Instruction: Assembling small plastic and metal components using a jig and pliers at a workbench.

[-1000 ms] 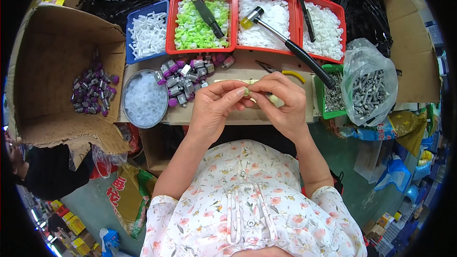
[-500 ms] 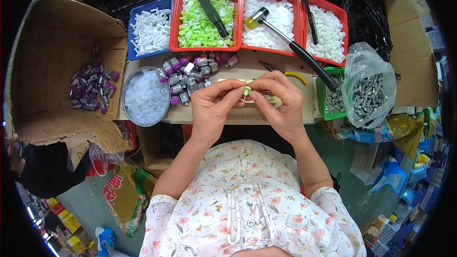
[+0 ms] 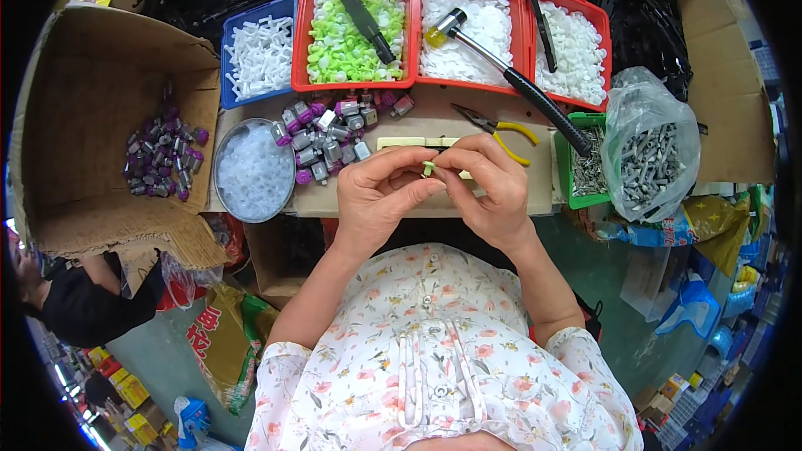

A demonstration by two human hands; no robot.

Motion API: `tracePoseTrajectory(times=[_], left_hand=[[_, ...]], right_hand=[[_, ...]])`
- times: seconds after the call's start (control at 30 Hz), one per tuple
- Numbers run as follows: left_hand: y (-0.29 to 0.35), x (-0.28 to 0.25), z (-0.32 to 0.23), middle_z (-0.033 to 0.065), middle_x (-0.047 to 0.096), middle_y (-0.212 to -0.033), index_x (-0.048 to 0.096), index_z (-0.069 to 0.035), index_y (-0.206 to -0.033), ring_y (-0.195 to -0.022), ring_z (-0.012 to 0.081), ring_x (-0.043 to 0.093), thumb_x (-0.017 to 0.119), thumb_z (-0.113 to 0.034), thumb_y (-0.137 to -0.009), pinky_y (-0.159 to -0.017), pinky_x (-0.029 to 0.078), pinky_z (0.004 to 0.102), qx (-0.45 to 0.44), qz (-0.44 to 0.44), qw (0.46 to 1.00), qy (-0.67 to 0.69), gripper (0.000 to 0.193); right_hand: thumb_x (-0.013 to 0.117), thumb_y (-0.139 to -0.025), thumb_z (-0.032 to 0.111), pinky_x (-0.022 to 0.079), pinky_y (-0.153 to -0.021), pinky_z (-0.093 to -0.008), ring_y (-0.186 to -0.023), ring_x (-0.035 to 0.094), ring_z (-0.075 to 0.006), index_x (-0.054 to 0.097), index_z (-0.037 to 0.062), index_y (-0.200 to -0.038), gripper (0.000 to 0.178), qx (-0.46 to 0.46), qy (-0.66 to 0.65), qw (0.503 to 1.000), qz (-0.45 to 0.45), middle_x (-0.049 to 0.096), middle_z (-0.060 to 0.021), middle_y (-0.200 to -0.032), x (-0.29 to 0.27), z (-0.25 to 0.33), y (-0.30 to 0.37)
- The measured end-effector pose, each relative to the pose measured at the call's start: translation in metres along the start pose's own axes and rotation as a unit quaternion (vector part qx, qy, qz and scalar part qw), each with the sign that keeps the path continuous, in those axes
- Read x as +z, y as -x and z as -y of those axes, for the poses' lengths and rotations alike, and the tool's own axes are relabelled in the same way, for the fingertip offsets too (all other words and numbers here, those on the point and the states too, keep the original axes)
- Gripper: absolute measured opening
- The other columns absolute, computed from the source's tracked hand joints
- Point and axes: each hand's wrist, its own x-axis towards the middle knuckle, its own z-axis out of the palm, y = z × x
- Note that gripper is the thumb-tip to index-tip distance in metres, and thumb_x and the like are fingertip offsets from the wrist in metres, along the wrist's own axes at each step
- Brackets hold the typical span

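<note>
A small light green plastic part (image 3: 428, 169) sits between my fingertips, just past the bench's front edge. My left hand (image 3: 376, 196) is closed in a loose pinch at its left side, index finger above and thumb below it. My right hand (image 3: 493, 192) pinches the part from the right with thumb and index finger. Right behind my hands lies a cream-coloured block (image 3: 405, 143), partly covered by the fingers. The finger contact is small, and the underside of the part is hidden.
Behind stand a blue tray (image 3: 225, 63) of white pins and red bins (image 3: 355, 84) of green and white parts. A hammer (image 3: 535, 93) lies across them. Nearby are yellow-handled pliers (image 3: 514, 138), purple-and-grey motors (image 3: 330, 146), a clear bowl (image 3: 255, 171), a green tray (image 3: 589, 200) and a cardboard box (image 3: 109, 42).
My left thumb has slid down from the green part and my fingers have shifted around it. More of the pliers shows now. At the far left, more of another person has come into view.
</note>
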Motion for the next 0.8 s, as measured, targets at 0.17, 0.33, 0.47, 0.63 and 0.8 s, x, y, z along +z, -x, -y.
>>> tracePoseTrajectory(times=[0.17,0.33,0.47,0.63,0.8], left_hand=[[0.002,-0.003,0.002,0.009,0.069,-0.111,0.07,0.005,-0.113,-0.094,0.0123,0.066,0.079,0.006,-0.079,-0.081,0.055,0.0241,0.009,-0.002,0.999,-0.036,0.036],[0.003,-0.007,-0.001,0.0101,0.069,-0.108,0.072,0.001,-0.11,-0.09,0.0159,0.065,0.084,-0.001,-0.073,-0.076,0.055,0.0276,0.125,-0.049,0.967,-0.218,0.039],[0.005,-0.023,0.007,0.0116,0.068,-0.104,0.073,-0.002,-0.105,-0.091,0.0258,0.065,0.087,-0.008,-0.068,-0.076,0.054,0.0346,0.264,-0.073,0.868,-0.415,0.04],[0.008,-0.026,0.019,0.0106,0.067,-0.102,0.072,-0.002,-0.101,-0.097,0.0315,0.062,0.085,-0.008,-0.068,-0.082,0.053,0.0404,0.328,-0.062,0.815,-0.473,0.036],[0.007,-0.024,0.025,0.0101,0.066,-0.105,0.072,-0.002,-0.102,-0.103,0.032,0.061,0.084,-0.007,-0.07,-0.085,0.053,0.0422,0.339,-0.034,0.794,-0.504,0.035]], right_hand=[[0.072,-0.077,-0.011,0.052,-0.065,-0.0315,-0.077,0.065,-0.0241,0.068,-0.0012,-0.094,0.02,-0.011,0.004,1.0,0.01,0.063,-0.0115,-0.088,0.004,-0.004,0.002],[0.073,-0.077,-0.005,0.047,-0.064,-0.0348,-0.074,0.062,-0.0264,0.067,0.0013,-0.094,0.019,-0.042,0.076,0.996,0.029,0.062,-0.01,-0.086,0.007,-0.015,0.0],[0.073,-0.077,-0.002,0.045,-0.064,-0.0358,-0.073,0.061,-0.0271,0.067,0.0026,-0.094,0.018,-0.041,0.101,0.993,0.051,0.06,-0.0091,-0.085,0.013,-0.026,0.0],[0.072,-0.078,-0.002,0.046,-0.064,-0.0359,-0.073,0.061,-0.0267,0.067,0.0026,-0.094,0.018,-0.039,0.099,0.992,0.065,0.059,-0.0088,-0.083,0.017,-0.027,-0.002],[0.072,-0.078,-0.002,0.046,-0.063,-0.0361,-0.072,0.06,-0.0264,0.067,0.0016,-0.094,0.017,-0.047,0.098,0.991,0.077,0.058,-0.0094,-0.083,0.019,-0.03,-0.005]])
